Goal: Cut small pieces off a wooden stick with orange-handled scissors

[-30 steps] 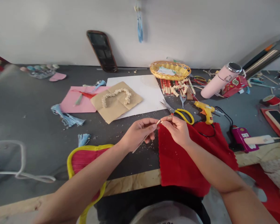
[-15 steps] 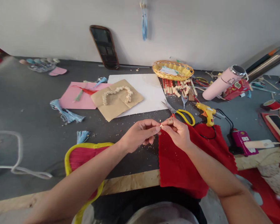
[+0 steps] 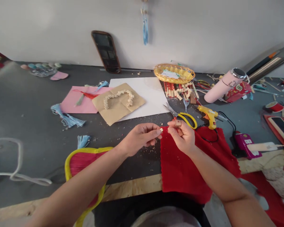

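We pinch pale bit (image 3: pixel 161 129) in left hand (image 3: pixel 141 136); right hand (image 3: pixel 184 136) curls, grip we cannot tell; bit seems light, stiff, brittle; we favour gentle side hold

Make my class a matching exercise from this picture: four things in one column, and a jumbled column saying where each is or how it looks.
Things:
1. Small pale piece
2. Scissors
3. Brown-edged phone
4. Zigzag-edged red cloth

Places or looks:
A. Leaning against the wall
B. Hanging over the front edge of the table
C. In the left hand
D. Yellow-handled

Pairs: 1-C, 2-D, 3-A, 4-B
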Motion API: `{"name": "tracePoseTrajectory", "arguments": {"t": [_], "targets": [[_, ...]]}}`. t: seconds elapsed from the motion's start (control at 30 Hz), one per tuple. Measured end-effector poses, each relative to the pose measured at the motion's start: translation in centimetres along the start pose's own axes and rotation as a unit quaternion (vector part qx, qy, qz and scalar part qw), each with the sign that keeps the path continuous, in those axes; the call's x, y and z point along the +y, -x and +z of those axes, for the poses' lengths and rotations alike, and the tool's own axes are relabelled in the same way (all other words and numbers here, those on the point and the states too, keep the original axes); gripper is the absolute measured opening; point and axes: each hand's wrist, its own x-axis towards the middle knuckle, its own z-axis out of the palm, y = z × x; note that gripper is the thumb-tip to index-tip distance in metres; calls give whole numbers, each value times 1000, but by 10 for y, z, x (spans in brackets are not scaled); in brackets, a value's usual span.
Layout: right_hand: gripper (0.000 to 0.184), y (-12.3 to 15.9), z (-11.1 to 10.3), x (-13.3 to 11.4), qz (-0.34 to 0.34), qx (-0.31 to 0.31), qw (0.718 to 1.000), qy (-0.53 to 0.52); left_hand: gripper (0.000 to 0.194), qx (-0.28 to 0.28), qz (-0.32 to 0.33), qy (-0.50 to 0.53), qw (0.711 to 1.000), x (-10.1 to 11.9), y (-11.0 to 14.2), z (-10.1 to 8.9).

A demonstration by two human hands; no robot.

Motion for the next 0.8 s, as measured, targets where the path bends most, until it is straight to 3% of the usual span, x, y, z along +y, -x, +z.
{"name": "tracePoseTrajectory", "arguments": {"t": [0.13, 0.23, 0.8], "targets": [[24, -5, -2, -6, -106, -27, 992, 71, 32, -5, -1, 10, 1000, 0, -1, -1], [23, -8, 0, -8, -143, -37, 984, 97, 31, -8, 0, 5, 1000, 0, -1, -1], [17, -8, 5, -5, -136, -18, 989, 62, 30, -4, 23, -33, 999, -3, 0, 3]]}}
